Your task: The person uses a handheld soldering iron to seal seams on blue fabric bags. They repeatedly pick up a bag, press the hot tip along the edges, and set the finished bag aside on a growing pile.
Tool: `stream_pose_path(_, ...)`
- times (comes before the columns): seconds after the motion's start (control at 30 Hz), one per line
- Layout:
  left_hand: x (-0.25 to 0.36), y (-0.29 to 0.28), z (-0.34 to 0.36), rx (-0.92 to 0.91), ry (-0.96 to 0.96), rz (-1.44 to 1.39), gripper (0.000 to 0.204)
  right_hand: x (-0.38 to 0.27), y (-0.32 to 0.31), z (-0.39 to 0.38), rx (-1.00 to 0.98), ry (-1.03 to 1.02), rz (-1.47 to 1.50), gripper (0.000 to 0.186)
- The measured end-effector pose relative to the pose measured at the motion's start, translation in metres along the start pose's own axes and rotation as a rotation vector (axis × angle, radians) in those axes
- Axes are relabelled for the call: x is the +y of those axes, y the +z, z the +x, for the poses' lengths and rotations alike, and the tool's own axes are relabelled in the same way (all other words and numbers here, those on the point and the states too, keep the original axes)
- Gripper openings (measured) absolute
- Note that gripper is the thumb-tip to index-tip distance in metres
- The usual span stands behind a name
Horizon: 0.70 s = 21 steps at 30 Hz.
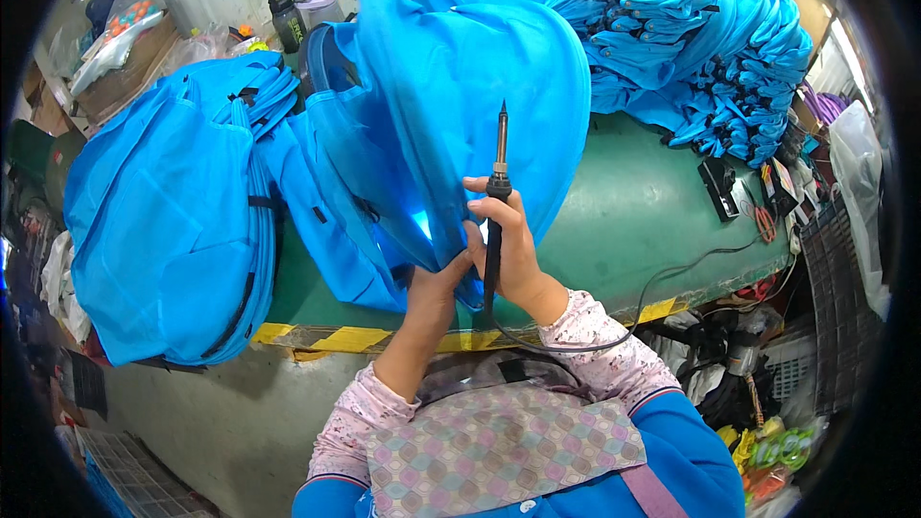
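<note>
A soldering iron [494,230] with a black handle stands tip-up in my right hand [518,254], its cord running off to the right. The thumb and fingers of that hand also press against the edge of a round blue fabric piece [518,67]. My left hand [434,293] grips the lower edge of the same fabric, close beside the right hand; its fingers are mostly hidden in the folds. The fabric rises upright from the green table [624,201], its rim curved like a hoop. A bright light spot shows inside the fold.
Stacked blue fabric pieces [163,221] hang over the table's left front edge. A large heap of gathered blue fabric [672,29] fills the back right. A black bottle [285,19] stands behind. Scissors [764,223] lie at right, near the iron's cord [662,278].
</note>
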<state>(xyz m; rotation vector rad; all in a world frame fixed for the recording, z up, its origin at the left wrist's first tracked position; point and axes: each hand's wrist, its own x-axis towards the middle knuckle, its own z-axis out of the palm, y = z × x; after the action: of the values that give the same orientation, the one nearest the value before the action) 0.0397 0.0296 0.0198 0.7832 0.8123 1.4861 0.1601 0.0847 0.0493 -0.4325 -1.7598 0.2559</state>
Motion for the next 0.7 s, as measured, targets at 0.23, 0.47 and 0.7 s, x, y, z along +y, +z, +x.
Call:
stream_pose_path(0.23, -0.021, -0.007, 0.005, 0.111, 0.044, -0.069, 0.054, -0.007, -0.021, -0.001, 0.125, -0.109, -0.173, 0.049)
stream_pose_path(0.47, -0.022, -0.003, 0.005, 0.144, 0.058, -0.128, 0.049, -0.049, -0.058, -0.014, -0.008, -0.224, -0.270, 0.028)
stream_pose_path(0.7, -0.017, 0.003, 0.001, 0.160, 0.082, -0.096, 0.039, -0.039, -0.051, -0.016, -0.084, -0.307, -0.329, 0.029)
